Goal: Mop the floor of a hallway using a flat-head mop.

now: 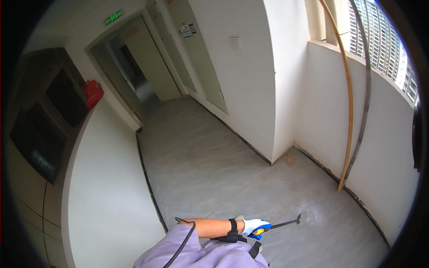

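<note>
My left hand [256,227], in a white and blue work glove, is closed around the yellow and black handle of a T-headed hand tool [284,224]. The tool looks like a hammer or scraper; its small head does not show clearly enough to tell. Its thin dark shaft points right. The head is at or just above the grey floor [207,160], beside a pale, powdery patch [310,214]. A black strap [232,231] circles my left wrist. My right hand is out of view. Parts of my shoes show beyond my lilac shirt [221,253].
A bamboo pole [348,100] and a grey pole [367,87] lean against the parapet [321,97] at right. A round floor drain [289,159] lies by the wall corner. At left stands a white half-wall [107,181] with a red bag-like object [93,93]. An open doorway [134,67] is ahead.
</note>
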`<state>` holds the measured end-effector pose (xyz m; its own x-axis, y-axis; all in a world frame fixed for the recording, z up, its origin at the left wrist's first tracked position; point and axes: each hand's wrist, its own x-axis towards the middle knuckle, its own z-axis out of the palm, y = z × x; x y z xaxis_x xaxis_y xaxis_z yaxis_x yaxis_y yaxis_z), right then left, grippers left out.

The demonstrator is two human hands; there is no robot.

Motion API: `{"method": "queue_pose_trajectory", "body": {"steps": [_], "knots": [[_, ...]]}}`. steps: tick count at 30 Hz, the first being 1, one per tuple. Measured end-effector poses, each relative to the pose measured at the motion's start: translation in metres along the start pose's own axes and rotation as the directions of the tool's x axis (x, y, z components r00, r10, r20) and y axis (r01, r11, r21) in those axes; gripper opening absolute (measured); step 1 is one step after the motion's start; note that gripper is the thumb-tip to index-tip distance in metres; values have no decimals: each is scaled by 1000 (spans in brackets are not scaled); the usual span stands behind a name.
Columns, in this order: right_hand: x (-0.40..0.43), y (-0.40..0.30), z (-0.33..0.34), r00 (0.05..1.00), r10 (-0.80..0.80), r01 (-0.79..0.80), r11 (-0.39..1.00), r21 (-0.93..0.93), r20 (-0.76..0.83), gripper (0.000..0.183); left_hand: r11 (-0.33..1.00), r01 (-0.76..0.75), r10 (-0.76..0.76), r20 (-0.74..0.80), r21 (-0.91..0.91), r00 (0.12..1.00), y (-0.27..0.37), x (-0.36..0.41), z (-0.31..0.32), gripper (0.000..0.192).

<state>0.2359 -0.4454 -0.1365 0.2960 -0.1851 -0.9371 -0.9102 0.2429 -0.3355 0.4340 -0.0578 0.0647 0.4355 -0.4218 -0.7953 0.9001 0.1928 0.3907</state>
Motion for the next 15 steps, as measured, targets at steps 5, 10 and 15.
{"method": "queue_pose_trajectory", "body": {"steps": [5, 10, 15], "knots": [[59, -106, 66, 994, -67, 39, 958, 283, 90, 20, 769, -403, 382, 148, 496, 912, -24, 17, -23, 24], [-1, -139, 179, 988, 38, -73, 969, 236, 148, 45, 991, -69, 58, 95, 118, 994, -2, 21, -14, 19], [-44, -182, 276, 893, -55, -126, 922, 365, 447, 44, 886, 297, -278, 106, -355, 955, 19, 14, -13, 20]]}}
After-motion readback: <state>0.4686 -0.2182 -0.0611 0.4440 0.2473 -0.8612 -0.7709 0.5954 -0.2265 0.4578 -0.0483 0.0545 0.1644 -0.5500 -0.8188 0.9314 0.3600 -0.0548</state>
